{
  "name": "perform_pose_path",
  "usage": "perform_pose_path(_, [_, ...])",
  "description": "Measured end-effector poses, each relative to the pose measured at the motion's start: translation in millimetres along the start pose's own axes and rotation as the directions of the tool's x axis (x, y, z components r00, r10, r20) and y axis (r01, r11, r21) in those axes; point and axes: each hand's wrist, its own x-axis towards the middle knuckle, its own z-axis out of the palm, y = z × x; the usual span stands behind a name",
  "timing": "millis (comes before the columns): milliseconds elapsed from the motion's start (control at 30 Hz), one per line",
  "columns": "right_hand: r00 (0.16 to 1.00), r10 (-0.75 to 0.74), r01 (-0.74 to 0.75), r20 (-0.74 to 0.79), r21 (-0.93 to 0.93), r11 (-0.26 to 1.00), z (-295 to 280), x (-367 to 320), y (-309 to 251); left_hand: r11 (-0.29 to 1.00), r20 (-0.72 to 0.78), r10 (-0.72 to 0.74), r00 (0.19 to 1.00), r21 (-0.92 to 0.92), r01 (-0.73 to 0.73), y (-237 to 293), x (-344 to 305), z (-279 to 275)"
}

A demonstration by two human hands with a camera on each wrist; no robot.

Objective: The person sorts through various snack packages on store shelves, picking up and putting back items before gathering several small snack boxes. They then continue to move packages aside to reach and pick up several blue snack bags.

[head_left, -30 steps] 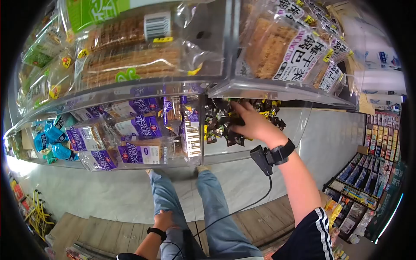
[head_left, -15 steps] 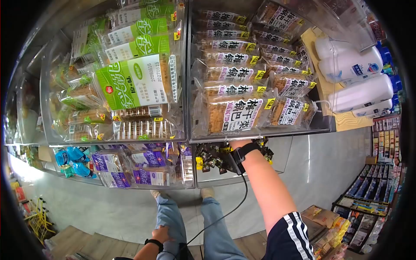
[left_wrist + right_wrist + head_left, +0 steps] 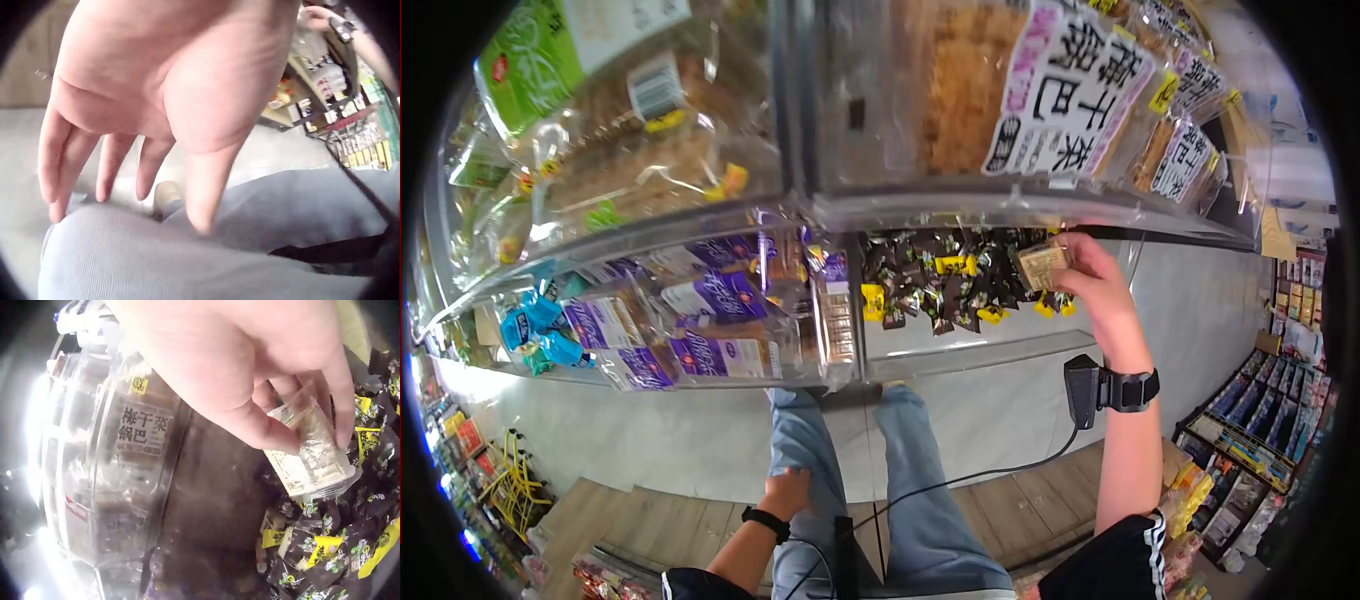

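My right hand (image 3: pixel 1103 293) pinches a small clear-wrapped packet (image 3: pixel 1042 270) with a pale printed label between thumb and fingers. In the right wrist view this packet (image 3: pixel 312 464) hangs tilted close over a heap of small dark-wrapped sweets (image 3: pixel 300 569), some with yellow wrappers. Those sweets (image 3: pixel 945 290) fill part of a clear lower bin, and the hand is at its right end. My left hand (image 3: pixel 787 492) is down by the left knee. In the left wrist view its fingers hang loosely straight at the jeans (image 3: pixel 125 256), with nothing held.
Purple-labelled snack packs (image 3: pixel 725 297) lie in the bin to the left, with blue packets (image 3: pixel 545 330) beyond. Clear upper bins with large rice-cracker packs (image 3: pixel 1040 90) overhang the sweets. A cable (image 3: pixel 960 482) runs from the right wrist across the legs. Shelves (image 3: pixel 1250 420) stand at the right.
My right hand has moved from among the sweets, where the upper bin partly hid it, to their right end, and the packet now shows in its fingers. The head view shifted down, then back up.
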Motion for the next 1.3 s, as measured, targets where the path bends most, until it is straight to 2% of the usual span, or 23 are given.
perform_pose_path(67, [0.999,0.032,-0.033,0.009,0.090,0.995,2,-11,2,0.992,-0.156,0.122,0.980,0.038,-0.118,25,-6,-26])
perform_pose_path(133, [1.000,0.017,-0.017,0.001,0.088,0.996,10,-26,2,0.930,-0.343,0.215,0.914,-0.212,-0.299,74,-43,-97])
perform_pose_path(200, [1.000,0.000,0.002,-0.014,0.082,0.997,22,-41,-3,0.758,-0.387,0.270,0.882,-0.480,-0.442,105,-60,-145])
perform_pose_path(267, [0.997,0.072,-0.067,-0.037,0.115,0.991,38,-62,-8,0.503,-0.494,0.304,0.815,-0.643,-0.578,130,-71,-179])
perform_pose_path(300, [0.996,-0.069,0.070,-0.049,0.033,0.997,48,-73,1,0.287,-0.479,0.287,0.829,-0.783,-0.552,142,-73,-190])
perform_pose_path(333, [0.990,-0.134,0.136,-0.048,0.047,0.990,60,-86,2,0.051,-0.459,0.278,0.844,-0.870,-0.490,152,-74,-199])
perform_pose_path(367, [0.985,-0.168,0.168,-0.024,-0.019,0.986,70,-97,4,-0.188,-0.436,0.275,0.857,-0.899,-0.396,162,-73,-205])
perform_pose_path(433, [0.932,-0.361,0.362,0.025,-0.065,0.930,85,-112,6,-0.365,-0.517,0.236,0.823,-0.832,-0.418,180,-69,-208])
perform_pose_path(467, [0.878,-0.477,0.473,0.025,-0.183,0.862,92,-116,6,-0.449,-0.554,0.210,0.805,-0.786,-0.424,187,-67,-209])
perform_pose_path(500, [0.837,-0.542,0.543,0.074,-0.225,0.809,97,-118,6,-0.481,-0.544,0.145,0.827,-0.769,-0.422,193,-71,-214])
perform_pose_path(533, [0.790,-0.600,0.610,0.127,-0.262,0.748,99,-120,6,-0.513,-0.533,0.123,0.837,-0.756,-0.406,194,-70,-215])
perform_pose_path(600, [0.759,-0.605,0.651,0.242,-0.250,0.717,97,-120,7,-0.577,-0.512,0.081,0.855,-0.724,-0.379,196,-67,-217])
perform_pose_path(633, [0.736,-0.607,0.674,0.299,-0.240,0.699,97,-118,7,-0.549,-0.491,0.013,0.871,-0.732,-0.404,195,-68,-219])
perform_pose_path(733, [0.805,-0.541,0.590,0.244,-0.227,0.775,83,-95,-1,-0.536,-0.505,-0.028,0.863,-0.721,-0.439,193,-70,-218])
perform_pose_path(767, [0.849,-0.513,0.524,0.127,-0.333,0.784,83,-80,-14,-0.485,-0.524,-0.025,0.852,-0.738,-0.468,192,-71,-217])
perform_pose_path(867, [0.810,-0.587,0.541,0.009,-0.399,0.740,80,-21,-44,-0.360,-0.566,-0.011,0.825,-0.767,-0.531,187,-71,-215])
perform_pose_path(900, [0.744,-0.667,0.551,0.041,-0.603,0.577,83,6,-48,-0.343,-0.571,-0.006,0.821,-0.770,-0.538,187,-72,-215])
perform_pose_path(933, [0.761,-0.627,0.527,0.167,-0.723,0.447,83,24,-53,-0.325,-0.576,0.000,0.817,-0.773,-0.545,186,-73,-215])
perform_pose_path(1000, [0.653,-0.706,0.482,0.272,-0.869,0.111,87,62,-29,-0.299,-0.564,0.017,0.826,-0.791,-0.534,186,-74,-217])
perform_pose_path(1067, [0.567,-0.784,0.578,0.251,-0.800,0.162,84,102,-8,-0.281,-0.569,0.027,0.822,-0.793,-0.540,186,-75,-217])
perform_pose_path(1100, [0.563,-0.789,0.583,0.245,-0.795,0.169,83,118,-2,-0.275,-0.582,0.026,0.813,-0.786,-0.554,187,-75,-217])
perform_pose_path(1167, [0.621,-0.745,0.532,0.245,-0.830,0.170,88,127,1,-0.276,-0.614,0.046,0.788,-0.766,-0.581,186,-74,-216])
perform_pose_path(1300, [0.723,-0.647,0.428,0.243,-0.892,0.143,94,117,-4,-0.186,-0.648,0.011,0.762,-0.750,-0.635,188,-90,-234])
